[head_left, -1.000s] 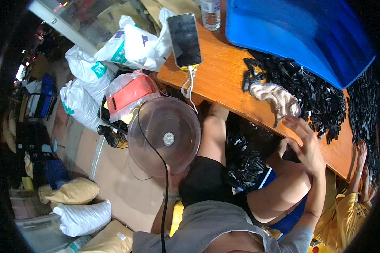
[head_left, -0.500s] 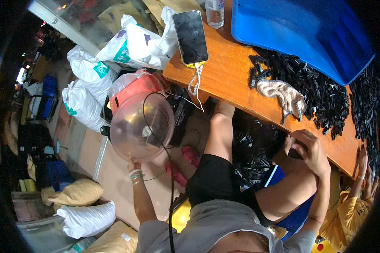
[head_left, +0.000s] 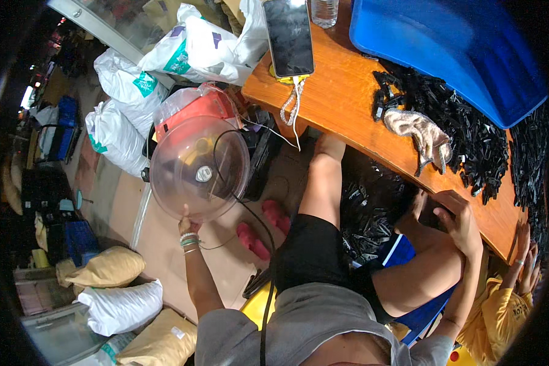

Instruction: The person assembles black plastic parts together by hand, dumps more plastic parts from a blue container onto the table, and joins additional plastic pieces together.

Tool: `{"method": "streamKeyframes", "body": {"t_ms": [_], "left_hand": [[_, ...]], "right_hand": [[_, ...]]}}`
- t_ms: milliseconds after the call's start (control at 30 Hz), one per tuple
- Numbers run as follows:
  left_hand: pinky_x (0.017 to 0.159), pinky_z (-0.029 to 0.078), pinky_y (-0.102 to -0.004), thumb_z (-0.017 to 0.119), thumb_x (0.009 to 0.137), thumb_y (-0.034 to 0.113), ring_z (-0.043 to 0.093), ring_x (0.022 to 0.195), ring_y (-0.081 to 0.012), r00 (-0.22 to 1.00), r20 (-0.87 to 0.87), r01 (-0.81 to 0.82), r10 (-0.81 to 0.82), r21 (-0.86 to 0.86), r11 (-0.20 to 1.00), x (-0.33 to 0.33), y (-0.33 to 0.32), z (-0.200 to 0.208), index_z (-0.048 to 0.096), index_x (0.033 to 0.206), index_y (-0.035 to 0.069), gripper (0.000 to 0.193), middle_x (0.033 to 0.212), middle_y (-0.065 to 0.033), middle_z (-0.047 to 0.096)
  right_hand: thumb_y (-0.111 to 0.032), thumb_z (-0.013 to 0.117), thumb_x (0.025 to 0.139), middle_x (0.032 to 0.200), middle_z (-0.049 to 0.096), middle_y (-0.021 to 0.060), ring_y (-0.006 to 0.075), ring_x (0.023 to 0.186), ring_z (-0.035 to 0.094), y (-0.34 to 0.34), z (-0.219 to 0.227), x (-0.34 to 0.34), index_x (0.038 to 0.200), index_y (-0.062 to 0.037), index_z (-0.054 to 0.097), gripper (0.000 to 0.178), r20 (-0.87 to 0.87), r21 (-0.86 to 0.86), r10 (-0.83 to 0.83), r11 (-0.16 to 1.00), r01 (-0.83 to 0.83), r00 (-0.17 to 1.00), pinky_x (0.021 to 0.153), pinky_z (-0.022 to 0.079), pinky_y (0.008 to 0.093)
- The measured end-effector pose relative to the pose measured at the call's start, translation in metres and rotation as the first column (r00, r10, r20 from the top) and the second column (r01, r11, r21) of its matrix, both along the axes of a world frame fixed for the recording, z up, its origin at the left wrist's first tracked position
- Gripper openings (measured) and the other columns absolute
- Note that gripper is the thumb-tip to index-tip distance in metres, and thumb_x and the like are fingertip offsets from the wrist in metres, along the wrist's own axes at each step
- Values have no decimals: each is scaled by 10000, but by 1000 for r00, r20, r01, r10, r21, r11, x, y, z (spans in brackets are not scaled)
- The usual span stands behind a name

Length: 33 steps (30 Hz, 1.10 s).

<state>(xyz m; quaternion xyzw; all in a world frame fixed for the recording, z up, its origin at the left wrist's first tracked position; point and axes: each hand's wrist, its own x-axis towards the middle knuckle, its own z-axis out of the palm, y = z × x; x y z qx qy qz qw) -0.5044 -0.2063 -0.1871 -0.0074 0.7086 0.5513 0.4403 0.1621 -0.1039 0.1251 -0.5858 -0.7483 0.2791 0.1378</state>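
Observation:
My left hand (head_left: 188,224) is closed on the near rim of a clear, round plastic basin (head_left: 180,189) with a round label at its middle. The basin is held out to the left over the floor, in front of a red container (head_left: 195,113). My right hand (head_left: 456,218) is by the table edge, over my bent leg and near my bare foot (head_left: 413,210). Its fingers are loosely curved and apart, with nothing visible in them. A crumpled, light-coloured cloth glove (head_left: 418,137) lies on the wooden table (head_left: 335,104).
Small black plastic parts (head_left: 451,116) heap under a tilted blue tub (head_left: 445,55); more fill a container below the table. A phone (head_left: 288,39) and bottle (head_left: 324,12) stand at the back. White sacks (head_left: 125,91) and pink slippers (head_left: 252,241) lie left. A person's yellow sleeve (head_left: 500,314) shows right.
The basin has tilted in my left hand, so its label shows more clearly. My right hand has loosened and drawn slightly away from my foot. The whole view has shifted a little.

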Motion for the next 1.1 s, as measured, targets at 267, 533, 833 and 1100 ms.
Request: {"method": "streamKeyframes", "body": {"t_ms": [267, 533, 833, 1100], "left_hand": [[436, 434, -246, 469, 954, 516, 530, 518, -100, 784, -583, 209, -213, -75, 975, 48, -81, -62, 605, 861, 78, 468, 638, -7, 563], [557, 443, -355, 601, 875, 40, 559, 612, -292, 283, -897, 846, -340, 66, 528, 346, 35, 123, 607, 816, -20, 84, 714, -148, 576], [666, 465, -259, 544, 953, 86, 554, 768, -139, 911, -405, 384, 77, 901, 200, 541, 270, 335, 509, 1212, -52, 296, 949, -100, 611], [1082, 283, -441, 720, 779, 181, 376, 1294, -360, -212, -461, 851, 862, 348, 395, 475, 486, 466, 387, 1382, 47, 701, 1395, -179, 407]], "right_hand": [[-18, 620, 817, 959, 644, 187, 340, 926, 612, 10, 6, -1, 972, 59, 641, 175, -84, 133, 94, 988, -82, 992, 819, 481, 379], [-275, 665, 845, 1035, 649, 187, 353, 954, 620, -2, 4, 16, 975, -1, 689, 304, -71, 156, 11, 988, 0, 997, 861, 489, 395], [-247, 693, 834, 1178, 593, 167, 335, 1118, 552, 23, -10, 30, 1091, -28, 658, 339, -117, 291, 111, 954, -72, 987, 951, 456, 407], [-14, 663, 792, 1196, 564, 176, 333, 1153, 515, 145, -21, 211, 1219, -41, 553, 441, -260, 763, -492, 423, 489, 831, 973, 420, 411]]}}
